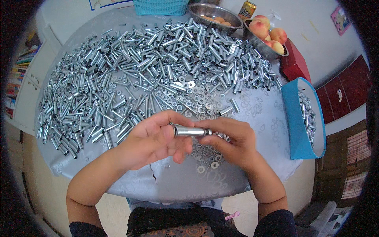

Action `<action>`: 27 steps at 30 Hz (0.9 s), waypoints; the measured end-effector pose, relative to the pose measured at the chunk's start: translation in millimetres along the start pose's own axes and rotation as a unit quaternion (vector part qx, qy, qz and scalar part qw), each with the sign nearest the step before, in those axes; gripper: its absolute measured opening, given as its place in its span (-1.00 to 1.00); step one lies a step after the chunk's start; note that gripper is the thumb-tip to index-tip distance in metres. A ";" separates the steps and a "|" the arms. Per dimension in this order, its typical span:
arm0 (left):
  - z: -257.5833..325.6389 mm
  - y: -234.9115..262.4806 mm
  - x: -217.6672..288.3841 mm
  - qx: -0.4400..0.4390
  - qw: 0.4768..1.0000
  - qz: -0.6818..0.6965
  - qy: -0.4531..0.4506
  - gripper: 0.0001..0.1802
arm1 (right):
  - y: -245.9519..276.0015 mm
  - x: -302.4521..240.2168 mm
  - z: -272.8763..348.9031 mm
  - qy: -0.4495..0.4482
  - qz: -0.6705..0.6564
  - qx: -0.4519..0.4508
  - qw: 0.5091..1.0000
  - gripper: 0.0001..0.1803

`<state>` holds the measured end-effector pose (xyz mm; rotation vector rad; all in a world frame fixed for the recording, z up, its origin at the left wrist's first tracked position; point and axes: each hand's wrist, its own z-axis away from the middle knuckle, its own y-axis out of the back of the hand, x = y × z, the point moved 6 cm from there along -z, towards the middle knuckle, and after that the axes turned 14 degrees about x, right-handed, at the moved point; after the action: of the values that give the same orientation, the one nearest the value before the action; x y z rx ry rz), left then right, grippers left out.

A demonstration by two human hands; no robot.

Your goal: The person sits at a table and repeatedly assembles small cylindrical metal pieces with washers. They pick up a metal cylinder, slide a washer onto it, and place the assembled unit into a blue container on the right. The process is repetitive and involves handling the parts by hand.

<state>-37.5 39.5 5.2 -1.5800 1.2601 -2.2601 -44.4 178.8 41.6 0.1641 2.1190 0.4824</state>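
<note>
Over the near part of the table I hold a shiny metal expansion bolt point(189, 131), a smooth sleeve with a darker nut-like end on the right, lying nearly level. My left hand point(145, 139) is closed about its left end, thumb in front and index finger along the top. At the right end, my right hand point(236, 139) pinches it between thumb and fingers. Below and behind my hands lie flat washers point(214, 164) and nuts in a loose patch. A wide heap of metal sleeves and bolts point(158, 59) spreads beyond them.
A blue fabric bin point(297, 122) of metal parts stands at the right edge. Along the back are a light-blue basket point(160, 7), a metal bowl point(197, 16) with round brown items, a gold can point(247, 8), a bowl of peaches point(277, 36) and a red box point(294, 61).
</note>
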 end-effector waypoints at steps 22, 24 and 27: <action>2.0 9.4 -1.0 0.044 0.999 -0.025 0.014 -0.48 | 7.0 0.4 6.0 -0.039 -0.047 0.035 0.998 -0.58; 3.9 10.9 0.3 0.025 0.999 -0.019 0.023 -0.49 | 9.7 -8.4 3.3 -0.023 0.022 -0.006 0.999 -0.58; 2.2 11.9 0.8 0.032 0.999 -0.017 0.027 -0.50 | 8.9 -8.8 0.2 -0.054 0.063 -0.027 0.996 -0.59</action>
<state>-40.2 30.1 -2.0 -1.5417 1.1689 -2.3538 -39.9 184.4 51.9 0.2877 1.9954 0.5924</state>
